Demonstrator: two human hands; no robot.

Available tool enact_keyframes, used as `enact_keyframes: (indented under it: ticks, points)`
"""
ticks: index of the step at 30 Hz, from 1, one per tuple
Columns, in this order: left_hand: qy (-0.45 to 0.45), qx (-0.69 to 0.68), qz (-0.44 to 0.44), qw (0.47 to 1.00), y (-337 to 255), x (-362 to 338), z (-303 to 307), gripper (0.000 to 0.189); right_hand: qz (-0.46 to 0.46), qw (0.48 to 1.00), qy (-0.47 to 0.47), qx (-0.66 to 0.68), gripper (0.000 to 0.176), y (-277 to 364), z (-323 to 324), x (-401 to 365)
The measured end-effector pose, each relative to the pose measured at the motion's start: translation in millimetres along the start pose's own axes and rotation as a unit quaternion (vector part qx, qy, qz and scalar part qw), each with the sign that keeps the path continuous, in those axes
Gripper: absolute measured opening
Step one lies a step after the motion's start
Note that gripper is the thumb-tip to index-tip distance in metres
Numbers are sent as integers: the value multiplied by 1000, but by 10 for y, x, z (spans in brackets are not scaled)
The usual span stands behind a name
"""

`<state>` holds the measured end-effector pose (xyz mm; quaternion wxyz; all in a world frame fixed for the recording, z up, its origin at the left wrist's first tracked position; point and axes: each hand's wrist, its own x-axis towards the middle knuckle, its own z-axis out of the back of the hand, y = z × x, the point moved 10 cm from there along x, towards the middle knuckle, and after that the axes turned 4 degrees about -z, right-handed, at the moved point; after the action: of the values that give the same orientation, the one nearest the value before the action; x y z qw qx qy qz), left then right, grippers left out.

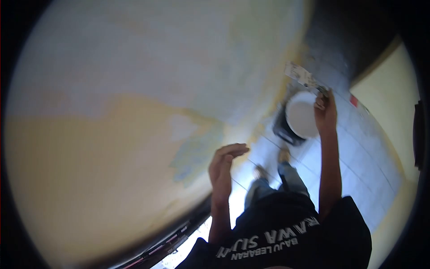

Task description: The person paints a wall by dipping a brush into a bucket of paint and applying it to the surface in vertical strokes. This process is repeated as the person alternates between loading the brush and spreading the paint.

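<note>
My right hand (pixel 325 107) is closed round the handle of a flat, stained scraper (pixel 301 74), whose pale blade points to the upper left. Just below the blade, beside that hand, is a round whitish bucket or tub (pixel 301 115) with a dark container (pixel 285 127) at its lower left side. My left hand (pixel 225 168) is raised near the patchy wall (pixel 148 139), fingers stretched out and bent slightly to the right, holding nothing. Whether it touches the wall cannot be told.
The wall carries grey, yellow and greenish patches. Pale floor tiles (pixel 354 157) lie around my feet (pixel 284 155). A yellowish wall (pixel 385 89) rises on the right, with a small red item (pixel 354 100) near its base. A dark area fills the upper right.
</note>
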<state>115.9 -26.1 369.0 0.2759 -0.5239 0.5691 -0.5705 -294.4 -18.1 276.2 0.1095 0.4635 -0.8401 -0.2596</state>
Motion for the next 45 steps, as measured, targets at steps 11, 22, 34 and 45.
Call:
enact_keyframes:
  ticks: [11,22,34,45]
  points:
    - [2,-46,-230,972,-1995,-1611,1890,33,364,780,461,-213,30,-526,-5050,-3673]
    - [24,-21,-165,986,-778,427,25,33,381,829,355,-204,18,794,-4075,-650]
    - [78,-50,-152,984,-251,903,-221,34,404,790,270,-373,9,414,-2716,-192]
    - [108,-91,-154,978,-323,1109,-274,33,363,898,220,-113,21,857,-3616,163]
